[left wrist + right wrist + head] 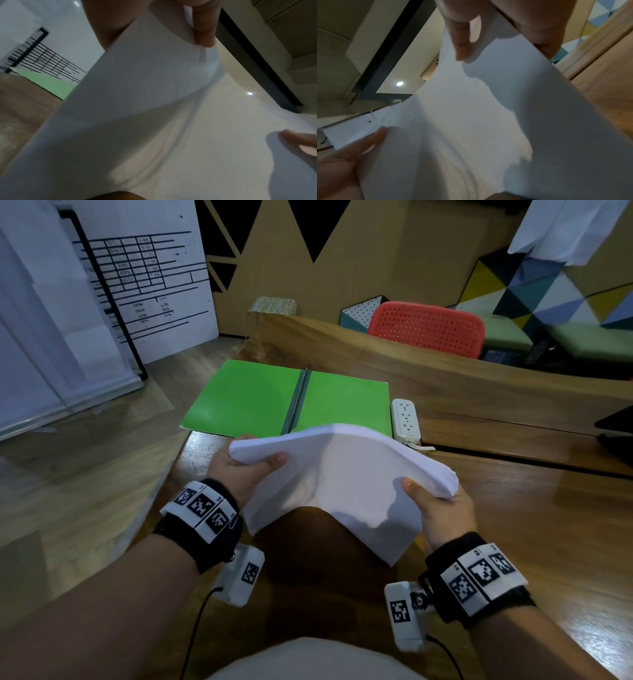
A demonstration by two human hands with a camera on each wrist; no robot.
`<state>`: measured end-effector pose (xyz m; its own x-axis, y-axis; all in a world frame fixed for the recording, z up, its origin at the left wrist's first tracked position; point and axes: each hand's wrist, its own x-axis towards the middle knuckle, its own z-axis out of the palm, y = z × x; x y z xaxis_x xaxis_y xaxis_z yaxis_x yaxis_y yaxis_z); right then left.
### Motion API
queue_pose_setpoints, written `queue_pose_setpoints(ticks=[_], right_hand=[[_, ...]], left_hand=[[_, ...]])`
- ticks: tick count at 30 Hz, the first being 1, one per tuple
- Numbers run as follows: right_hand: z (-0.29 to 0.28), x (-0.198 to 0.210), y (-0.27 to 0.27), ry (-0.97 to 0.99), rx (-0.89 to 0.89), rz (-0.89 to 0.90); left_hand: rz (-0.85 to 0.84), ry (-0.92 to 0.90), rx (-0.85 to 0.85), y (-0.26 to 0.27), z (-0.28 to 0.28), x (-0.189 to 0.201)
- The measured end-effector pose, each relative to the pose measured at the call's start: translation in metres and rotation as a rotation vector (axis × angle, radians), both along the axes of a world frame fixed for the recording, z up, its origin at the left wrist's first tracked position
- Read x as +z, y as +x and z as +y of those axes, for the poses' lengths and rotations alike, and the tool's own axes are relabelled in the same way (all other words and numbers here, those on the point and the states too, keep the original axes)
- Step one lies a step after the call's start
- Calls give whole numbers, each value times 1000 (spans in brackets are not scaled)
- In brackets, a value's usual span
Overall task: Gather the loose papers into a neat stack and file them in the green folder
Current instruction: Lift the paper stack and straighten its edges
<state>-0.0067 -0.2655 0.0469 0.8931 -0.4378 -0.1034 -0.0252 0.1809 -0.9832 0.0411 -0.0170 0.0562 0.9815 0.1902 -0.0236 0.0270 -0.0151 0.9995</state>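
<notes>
Fingers of my left hand pinch the paper stack at its left edge, my right hand grips the right edge, sheets bowed between. Green folder lies open straight ahead on the counter, spine pointing away, power strip just right.

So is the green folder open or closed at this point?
Open. The green folder lies spread flat on the desk, both covers and the spine showing, nothing filed; the paper stack is held in both hands.
</notes>
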Motion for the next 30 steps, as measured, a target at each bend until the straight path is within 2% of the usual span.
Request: queue_pose_setpoints(ticks=[3, 6, 8, 13, 18, 23, 26, 30], right_hand=[[-5, 7, 1, 31, 8, -17], [-8, 10, 7, 49, -66, -41], [-8, 11, 11, -22, -97, -24], [-5, 19, 11, -153, -128, -89], [-5, 13, 6, -87, -20, -37], [-3, 13, 1, -165, -50, -56], [-4, 11, -2, -108, -52, -87], [-7, 0, 0, -3, 16, -48]], left_hand=[[-4, -119, 19, 6, 9, 5], [30, -262, 93, 11, 8, 13], [30, -230, 145, 13, 7, 14], [9, -158, 135, 18, 9, 13], [-15, -154, -57, 13, 14, 2], [-40, -63, -3, 7, 7, 2], [-27, -90, -2, 9, 12, 0], [14, 89, -42, 13, 17, -5]])
